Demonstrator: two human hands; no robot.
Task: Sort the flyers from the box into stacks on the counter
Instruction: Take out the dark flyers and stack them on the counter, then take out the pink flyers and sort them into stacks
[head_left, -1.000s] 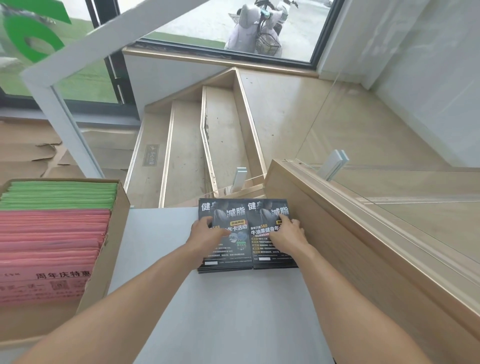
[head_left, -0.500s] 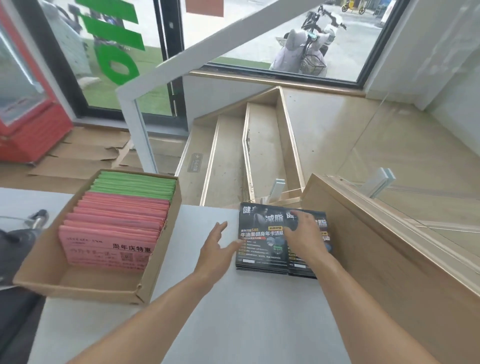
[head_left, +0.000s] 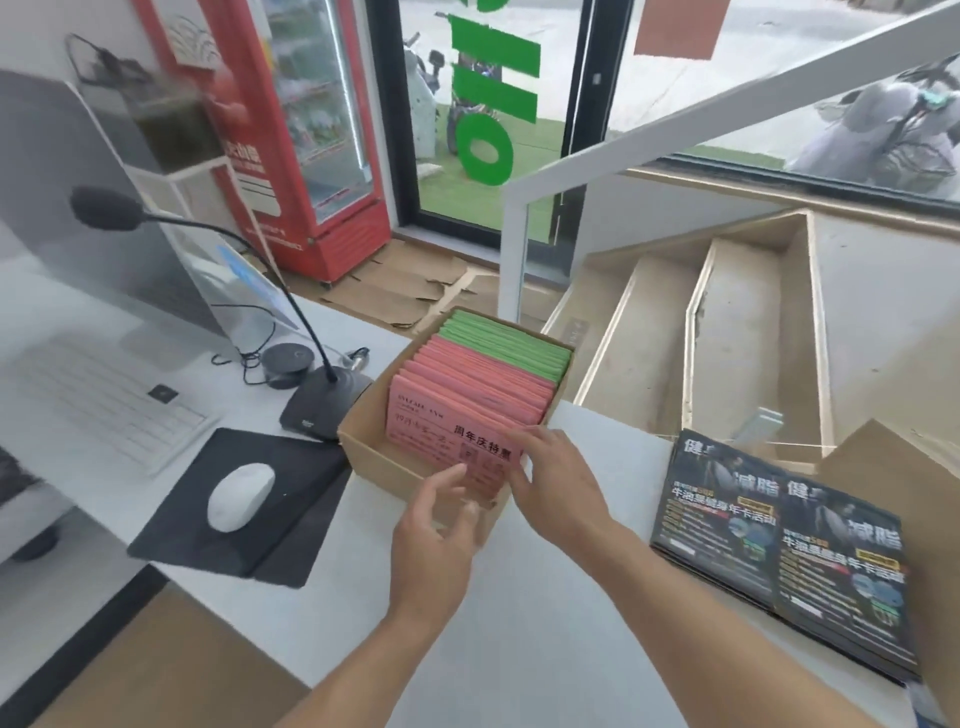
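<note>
White table (head_left: 545, 623) beside stairs: pink flyers (head_left: 467, 415) stand in the cardboard box (head_left: 363, 447) just ahead; my right hand (head_left: 558, 486) touches the front sheet, fingers relaxed; my left hand (head_left: 436, 535) hovers spread, empty.

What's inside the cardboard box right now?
The cardboard box holds upright pink flyers in front, green flyers behind. The box bottom beneath them is hidden.

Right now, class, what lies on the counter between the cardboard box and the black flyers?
In the head view, only bare white counter separates the box from the black flyers; the right hand reaches across above it.
</note>
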